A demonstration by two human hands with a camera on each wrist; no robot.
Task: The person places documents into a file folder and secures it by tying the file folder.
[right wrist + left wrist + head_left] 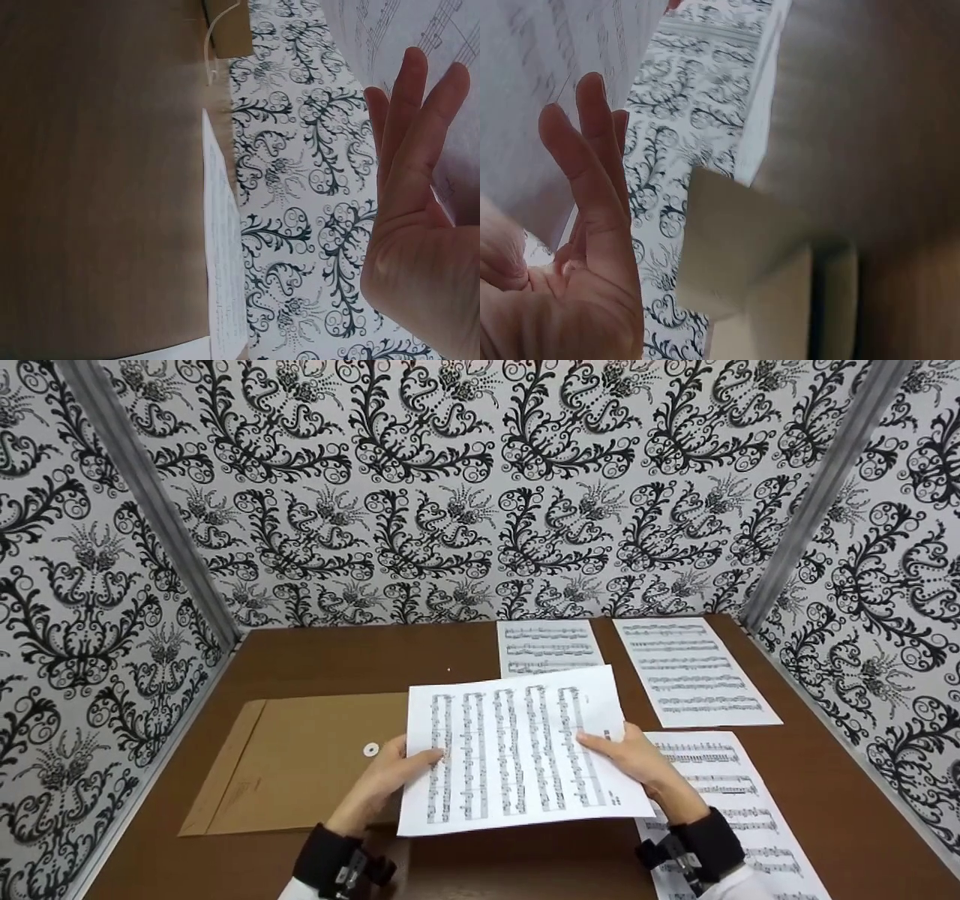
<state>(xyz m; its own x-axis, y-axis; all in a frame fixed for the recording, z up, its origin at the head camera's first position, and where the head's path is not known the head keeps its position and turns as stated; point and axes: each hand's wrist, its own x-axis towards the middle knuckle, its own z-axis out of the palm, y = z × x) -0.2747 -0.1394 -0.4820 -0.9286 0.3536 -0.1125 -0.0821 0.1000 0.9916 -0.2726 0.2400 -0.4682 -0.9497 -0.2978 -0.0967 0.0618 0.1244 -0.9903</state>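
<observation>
Both hands hold a sheet of music (pixel 517 757) up above the table, its staves running up and down in the head view. On its left edge, the left hand (pixel 397 769) pinches the paper with the thumb on the printed face and fingers behind. The right hand (pixel 634 757) grips the opposite edge the same way. In the left wrist view the fingers (pixel 592 172) lie against the back of the sheet (pixel 525 97); likewise in the right wrist view, the fingers (pixel 420 127) support it from behind.
A brown envelope (pixel 300 765) with a white round button (pixel 370 749) lies on the table's left side. More music sheets lie at the back (pixel 551 641), at the back right (pixel 694 671) and at the front right (pixel 742 810). Patterned walls (pixel 480 495) enclose the brown table (pixel 360 656).
</observation>
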